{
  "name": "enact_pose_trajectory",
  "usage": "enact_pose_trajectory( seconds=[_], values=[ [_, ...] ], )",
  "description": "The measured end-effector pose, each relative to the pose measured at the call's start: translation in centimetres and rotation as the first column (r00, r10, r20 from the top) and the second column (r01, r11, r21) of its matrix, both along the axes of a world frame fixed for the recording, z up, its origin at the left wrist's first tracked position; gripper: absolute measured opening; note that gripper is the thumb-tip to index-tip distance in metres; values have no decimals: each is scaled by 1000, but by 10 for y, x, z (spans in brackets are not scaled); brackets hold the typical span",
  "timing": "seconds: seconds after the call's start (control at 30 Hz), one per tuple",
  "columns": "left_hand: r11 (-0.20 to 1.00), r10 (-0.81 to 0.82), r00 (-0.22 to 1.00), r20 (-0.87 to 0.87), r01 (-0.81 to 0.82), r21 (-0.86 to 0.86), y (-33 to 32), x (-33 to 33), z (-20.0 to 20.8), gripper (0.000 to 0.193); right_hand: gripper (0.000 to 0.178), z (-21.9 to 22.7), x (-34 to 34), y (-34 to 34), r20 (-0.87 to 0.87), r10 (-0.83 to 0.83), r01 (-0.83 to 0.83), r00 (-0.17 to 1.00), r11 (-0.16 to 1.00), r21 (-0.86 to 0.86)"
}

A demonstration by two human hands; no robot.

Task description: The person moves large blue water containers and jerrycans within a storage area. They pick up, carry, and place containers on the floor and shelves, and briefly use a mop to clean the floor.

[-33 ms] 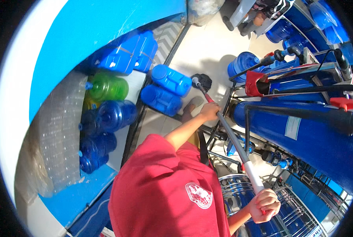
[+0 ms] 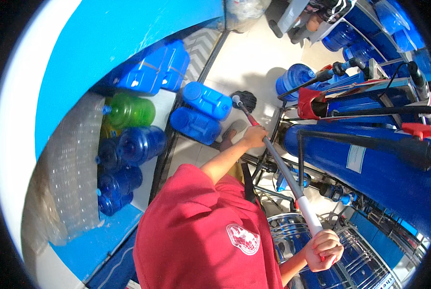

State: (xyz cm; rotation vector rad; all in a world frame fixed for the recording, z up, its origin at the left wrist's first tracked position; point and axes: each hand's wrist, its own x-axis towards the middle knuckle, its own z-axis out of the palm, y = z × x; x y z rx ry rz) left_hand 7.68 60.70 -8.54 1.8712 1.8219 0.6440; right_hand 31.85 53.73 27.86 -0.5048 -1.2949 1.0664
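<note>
A long mop pole, grey with red and white sections, runs slantwise from beside my feet to my right side. My left hand is wrapped round its red lower section. Farther down the picture, my right hand grips the upper end, near the white section. The dark stringy mop head rests on the pale floor, beside two blue jerrycans. Both hands are closed.
Large blue cylindrical tanks with black pipes and red valve handles stand at right. A round blue water bottle is on the floor. Green and blue bottles lie at left. Another person's legs show at the top.
The mop head's strands look more spread on the floor. The view has shifted slightly; both hands keep their hold on the pole.
</note>
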Motion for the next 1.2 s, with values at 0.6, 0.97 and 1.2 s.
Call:
enact_pose_trajectory(
  seconds=[0.6,0.97,1.2],
  values=[
    [917,394,918,34,-395,45,174,-240,13,41,24,-90,-278,194,151,202,-240,968,923,300],
    [844,381,857,347,-475,248,191,-163,108,28,19,-84,-253,235,89,280,-287,956,954,85],
    [887,348,902,254,-405,222,148,-73,133,17,18,-54,-153,234,-7,418,-417,908,907,54]
  ],
)
